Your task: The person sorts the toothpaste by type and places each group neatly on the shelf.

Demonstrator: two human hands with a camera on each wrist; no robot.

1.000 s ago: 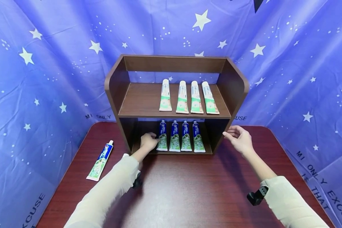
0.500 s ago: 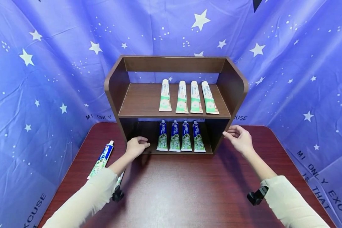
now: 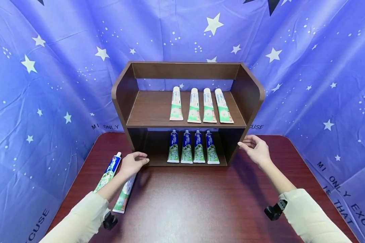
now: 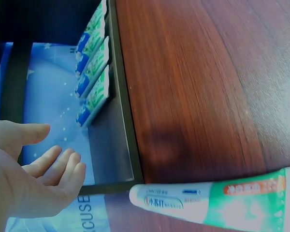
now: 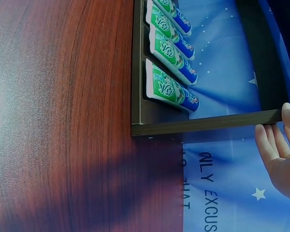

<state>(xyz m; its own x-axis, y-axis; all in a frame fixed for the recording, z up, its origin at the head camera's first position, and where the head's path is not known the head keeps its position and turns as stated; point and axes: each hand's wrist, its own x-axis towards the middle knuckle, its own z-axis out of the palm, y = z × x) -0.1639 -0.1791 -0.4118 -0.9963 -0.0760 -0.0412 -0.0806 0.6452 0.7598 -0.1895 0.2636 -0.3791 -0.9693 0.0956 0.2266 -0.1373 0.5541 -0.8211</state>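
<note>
My left hand [image 3: 131,164] holds nothing, its fingers loosely bent beside the lower left corner of a brown two-tier shelf [image 3: 152,108]. Under that forearm lies a white and green toothpaste tube [image 3: 125,195]; in the left wrist view its cap end meets the shelf's corner. A blue and green toothpaste tube [image 3: 110,170] lies further left, partly covered by the arm. On the other side, my right hand [image 3: 257,150] pinches the shelf's right side panel [image 5: 208,123], thumb on one face and fingers on the outer one.
Several white and green tubes [image 3: 194,106] lie side by side on the upper tier, toward the right. Several blue and green tubes [image 3: 187,148] line the lower tier. The shelf stands on a dark red wooden table [image 3: 182,202], with a blue starry curtain [image 3: 158,30] behind.
My left hand has drawn back leftward out of the lower tier, away from the leftmost blue and green tube. The white and green tube on the table has come into view. My right hand stays put.
</note>
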